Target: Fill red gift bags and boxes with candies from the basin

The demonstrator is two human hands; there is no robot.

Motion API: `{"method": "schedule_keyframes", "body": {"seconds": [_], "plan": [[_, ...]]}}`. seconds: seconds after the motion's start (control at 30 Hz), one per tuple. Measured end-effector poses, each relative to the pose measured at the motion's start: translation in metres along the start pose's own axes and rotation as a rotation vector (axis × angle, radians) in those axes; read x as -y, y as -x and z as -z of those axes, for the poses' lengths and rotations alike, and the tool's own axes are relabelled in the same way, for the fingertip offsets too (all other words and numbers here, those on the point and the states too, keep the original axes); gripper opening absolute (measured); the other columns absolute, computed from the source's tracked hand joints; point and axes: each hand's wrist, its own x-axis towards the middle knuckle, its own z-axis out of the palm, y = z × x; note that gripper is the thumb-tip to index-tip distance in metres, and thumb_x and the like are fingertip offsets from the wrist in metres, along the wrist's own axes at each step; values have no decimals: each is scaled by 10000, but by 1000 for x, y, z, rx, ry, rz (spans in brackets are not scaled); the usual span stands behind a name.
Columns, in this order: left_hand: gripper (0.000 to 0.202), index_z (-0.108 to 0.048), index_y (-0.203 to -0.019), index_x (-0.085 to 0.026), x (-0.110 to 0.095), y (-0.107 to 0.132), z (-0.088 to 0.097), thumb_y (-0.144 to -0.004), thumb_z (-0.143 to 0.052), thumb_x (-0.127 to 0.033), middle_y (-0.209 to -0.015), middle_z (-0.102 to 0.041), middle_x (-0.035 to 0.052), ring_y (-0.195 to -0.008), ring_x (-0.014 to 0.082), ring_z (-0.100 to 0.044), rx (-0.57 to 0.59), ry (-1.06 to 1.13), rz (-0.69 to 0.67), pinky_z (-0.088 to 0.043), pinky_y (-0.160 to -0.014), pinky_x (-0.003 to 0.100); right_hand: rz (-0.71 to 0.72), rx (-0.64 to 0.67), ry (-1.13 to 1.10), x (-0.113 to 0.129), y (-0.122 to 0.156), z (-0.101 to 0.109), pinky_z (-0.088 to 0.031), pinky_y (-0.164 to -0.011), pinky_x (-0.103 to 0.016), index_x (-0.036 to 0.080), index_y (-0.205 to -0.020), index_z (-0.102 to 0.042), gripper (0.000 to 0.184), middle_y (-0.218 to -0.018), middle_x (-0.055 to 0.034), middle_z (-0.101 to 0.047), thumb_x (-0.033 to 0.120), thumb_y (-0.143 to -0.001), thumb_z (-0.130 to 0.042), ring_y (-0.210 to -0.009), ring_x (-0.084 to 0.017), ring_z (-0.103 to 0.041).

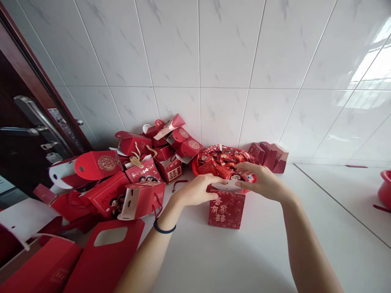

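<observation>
A dark red gift box (pixel 226 211) with pale gold characters stands upright on the white surface in front of me. Its white-lined top flap (pixel 226 186) is tilted toward me. My left hand (pixel 200 189) grips the box at its upper left, thumb against the front and fingers at the flap. From the right, my right hand (pixel 259 179) holds the flap's other end with the thumb, its fingers curving behind it. Just behind the box sits a round red basin (pixel 195 167) full of red-wrapped candies (pixel 226 156), partly hidden by my hands.
On the left lies a jumbled pile of red gift boxes (pixel 145 171), some with cord handles. A large red bag (pixel 105 252) is nearer me. Several small dark red boxes (pixel 269 156) stand by the tiled wall. A red pot (pixel 385 189) shows at the right edge; a door handle (pixel 33 118) is at far left.
</observation>
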Motion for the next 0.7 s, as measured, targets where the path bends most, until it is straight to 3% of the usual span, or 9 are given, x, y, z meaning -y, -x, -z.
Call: {"method": "schedule_keyframes", "body": {"seconds": [0.17,0.33,0.43,0.53,0.7], "plan": [[644,-575,-1412,-266,9,-6,-10,-790,-634,-111,-1370,-668,45,-1050,237,-695,-107,20,-9,-512,-960,348,3,110,21,-1,-3,-2,-574,-803,-412,242,-1226,-666,450,-1069,-90,-748,327,-790,-731,-986,-273,-703],[437,-692,-1228,-198,12,-10,-8,-796,-647,-158,-1201,-745,61,-935,213,-700,-197,150,10,-546,-843,318,-12,113,57,0,-4,-1,-559,-743,-387,234,-1167,-667,398,-1006,-75,-746,342,-788,-724,-894,-253,-695],[364,-698,-1160,-162,11,-9,-2,-801,-664,-216,-1123,-751,71,-922,209,-689,-292,281,15,-548,-812,305,18,111,-21,0,-5,-1,-541,-682,-359,217,-962,-663,212,-863,-42,-729,395,-847,-665,-773,-218,-673],[362,-690,-1138,-158,8,-6,3,-796,-688,-274,-1030,-746,61,-845,191,-675,-347,366,15,-546,-766,293,54,102,-178,-1,-6,-1,-527,-644,-337,204,-815,-605,274,-788,-32,-699,463,-905,-609,-722,-195,-645],[397,-678,-1137,-167,4,-4,4,-786,-713,-348,-925,-730,49,-773,180,-662,-391,452,14,-540,-714,290,71,84,-351,1,-5,-2,-534,-622,-321,178,-796,-620,363,-780,-43,-662,529,-878,-664,-724,-182,-612]]}}
